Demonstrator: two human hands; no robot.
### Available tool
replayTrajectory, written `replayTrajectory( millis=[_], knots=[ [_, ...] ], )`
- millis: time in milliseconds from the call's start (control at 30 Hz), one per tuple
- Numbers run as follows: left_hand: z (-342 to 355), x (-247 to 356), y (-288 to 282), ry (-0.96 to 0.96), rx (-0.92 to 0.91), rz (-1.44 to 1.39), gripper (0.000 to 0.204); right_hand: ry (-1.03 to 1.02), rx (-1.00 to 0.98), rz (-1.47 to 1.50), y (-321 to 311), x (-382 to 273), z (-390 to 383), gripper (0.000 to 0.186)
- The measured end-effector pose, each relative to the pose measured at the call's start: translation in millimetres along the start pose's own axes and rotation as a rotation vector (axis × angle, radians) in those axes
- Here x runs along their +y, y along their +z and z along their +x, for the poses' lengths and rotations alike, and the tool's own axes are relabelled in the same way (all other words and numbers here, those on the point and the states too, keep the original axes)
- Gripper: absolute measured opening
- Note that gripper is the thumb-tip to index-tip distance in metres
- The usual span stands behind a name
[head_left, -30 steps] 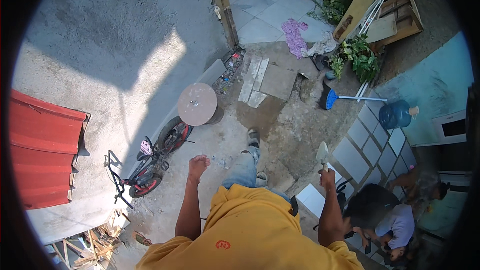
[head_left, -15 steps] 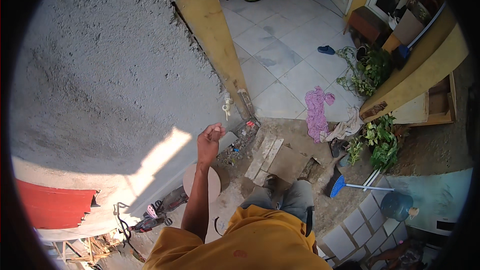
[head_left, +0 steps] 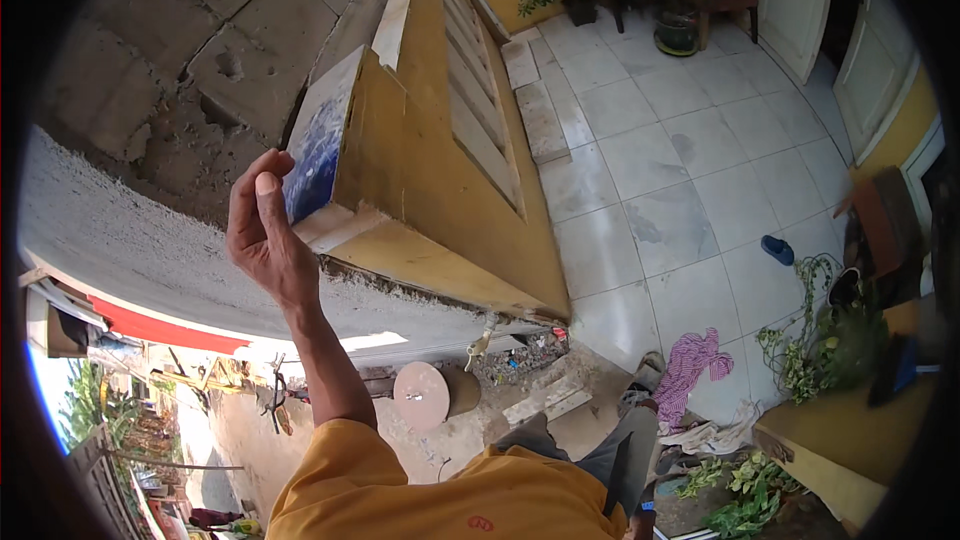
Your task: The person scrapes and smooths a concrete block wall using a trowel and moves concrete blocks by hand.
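My left hand (head_left: 268,235) is raised at the end of my outstretched arm, above the grey rendered wall. Its fingers are bent and pressed together, the thumb close against them; whatever they might hold is hidden. Just beside the fingertips is a blue-and-white patterned slab (head_left: 322,145) topping the end of the yellow wall (head_left: 420,180). At the lower edge, next to my trousers, a sliver of skin may belong to my right hand (head_left: 634,528); a small blue thing (head_left: 647,514) shows there, and the fingers cannot be made out.
A pale tap (head_left: 480,342) juts from the wall foot near a round-topped drum (head_left: 422,395). Rubble lies beyond it. On the right are a tiled porch (head_left: 665,225), a pink checked cloth (head_left: 690,370), a blue sandal (head_left: 777,249) and potted plants (head_left: 815,350).
My left hand has gone from near the tap up and left to the top of the wall. My view has turned left, bringing the wall's upper surface and the street into sight.
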State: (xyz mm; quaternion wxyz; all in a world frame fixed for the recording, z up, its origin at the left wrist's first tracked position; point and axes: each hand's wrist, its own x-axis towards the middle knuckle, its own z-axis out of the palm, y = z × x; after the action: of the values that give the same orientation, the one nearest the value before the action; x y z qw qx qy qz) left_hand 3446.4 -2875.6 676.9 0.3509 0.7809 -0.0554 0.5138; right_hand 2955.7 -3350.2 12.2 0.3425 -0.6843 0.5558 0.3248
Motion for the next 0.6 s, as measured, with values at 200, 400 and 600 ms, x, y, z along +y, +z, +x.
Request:
replayTrajectory(
  millis=[200, 400, 600],
  knots=[
    [47.1, 9.1, 32.1, -0.305, -0.043, 0.288, 0.037, -0.875, 0.448, -0.179, -227.0, -237.8, 82.6, 0.030],
    [44.7, 4.8, 35.9, -0.388, 0.072, 0.403, 0.040, -0.846, -0.145, 0.247, -288.5, -591.2, -17.8, 0.016],
    [51.4, 3.4, 40.7, -0.391, 0.118, 0.524, 0.043, -1.194, -0.438, 0.206, -213.5, -832.6, -203.8, 0.014]
  ],
)
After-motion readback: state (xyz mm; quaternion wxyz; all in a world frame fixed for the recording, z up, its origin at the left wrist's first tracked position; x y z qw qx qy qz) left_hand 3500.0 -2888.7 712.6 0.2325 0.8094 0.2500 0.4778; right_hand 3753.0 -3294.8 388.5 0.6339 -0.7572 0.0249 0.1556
